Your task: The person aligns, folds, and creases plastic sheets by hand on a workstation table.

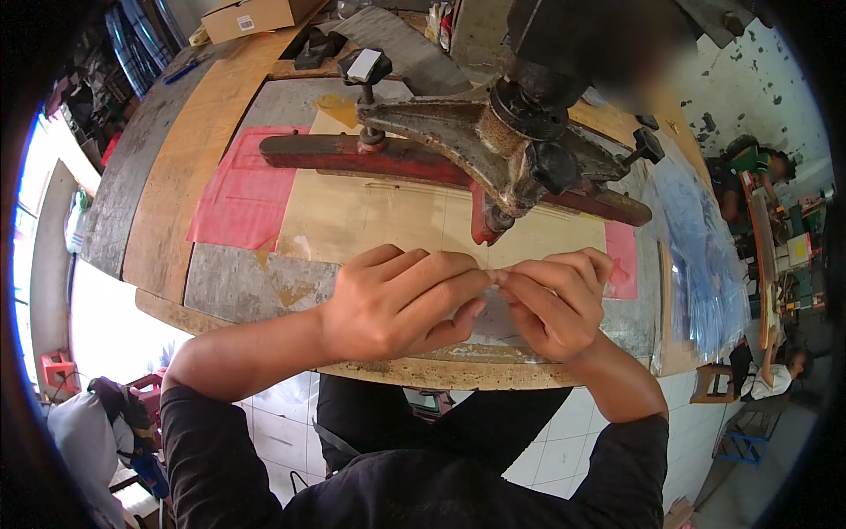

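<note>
Item: wooden front edge (441, 376) of the surface (220, 280), running across the lower middle of the frame.

Items: left hand (404, 304) and right hand (557, 304), just above the surface at the centre. Both are curling inward, fingertips meeting between them. Whether either is pinching shut on a piece cannot be told; any such piece, being too small to make out, is sitting at that meeting point.

Progress, as judged: fine fingertip work is seemingly under way. No finished piece is showing that can be recognised as such; how much is left cannot be told.

Item: yellow sheet (339, 207), lying flat just beyond the hands, neither hand visibly holding it.

Items: red sheet (240, 189) left of centre, and smaller red patch (623, 263) right of centre, both flanking the yellow one.

Item: red bar (308, 152), spanning the upper middle over the sheets; contact beneath is not showing clearly.

Item: metal bracket (432, 119), carrying the bar, a black knob (553, 167) projecting at its front.

Item: clear plastic (705, 264), heaping at the right.

Items: blue pen (181, 73) and cardboard box (247, 21), resting upper left.
</note>
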Demonstrator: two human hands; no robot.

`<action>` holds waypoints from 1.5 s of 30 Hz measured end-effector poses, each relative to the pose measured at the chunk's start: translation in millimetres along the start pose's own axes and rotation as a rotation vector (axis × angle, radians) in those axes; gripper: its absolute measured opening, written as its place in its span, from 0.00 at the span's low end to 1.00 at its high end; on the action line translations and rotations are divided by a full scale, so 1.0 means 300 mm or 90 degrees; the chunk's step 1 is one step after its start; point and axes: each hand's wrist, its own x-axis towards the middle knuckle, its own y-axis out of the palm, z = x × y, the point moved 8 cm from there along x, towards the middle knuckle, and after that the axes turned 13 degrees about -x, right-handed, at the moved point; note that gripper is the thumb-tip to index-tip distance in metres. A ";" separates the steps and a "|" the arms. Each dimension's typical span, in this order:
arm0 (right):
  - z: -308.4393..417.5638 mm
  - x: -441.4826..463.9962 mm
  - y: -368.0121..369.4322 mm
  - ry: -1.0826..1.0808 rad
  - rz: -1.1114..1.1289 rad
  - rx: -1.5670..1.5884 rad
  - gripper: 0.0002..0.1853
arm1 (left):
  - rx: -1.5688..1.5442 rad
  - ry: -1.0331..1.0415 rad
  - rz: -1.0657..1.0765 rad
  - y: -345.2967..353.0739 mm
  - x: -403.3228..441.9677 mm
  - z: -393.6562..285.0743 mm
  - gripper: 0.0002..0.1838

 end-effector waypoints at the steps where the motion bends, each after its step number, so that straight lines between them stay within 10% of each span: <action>1: -0.002 -0.002 0.001 0.000 0.000 0.000 0.19 | 0.000 0.000 0.000 0.000 -0.001 0.001 0.18; 45: 0.047 -0.008 -0.029 -0.071 0.004 -0.102 0.15 | -0.059 -0.012 -0.013 0.002 -0.008 0.004 0.15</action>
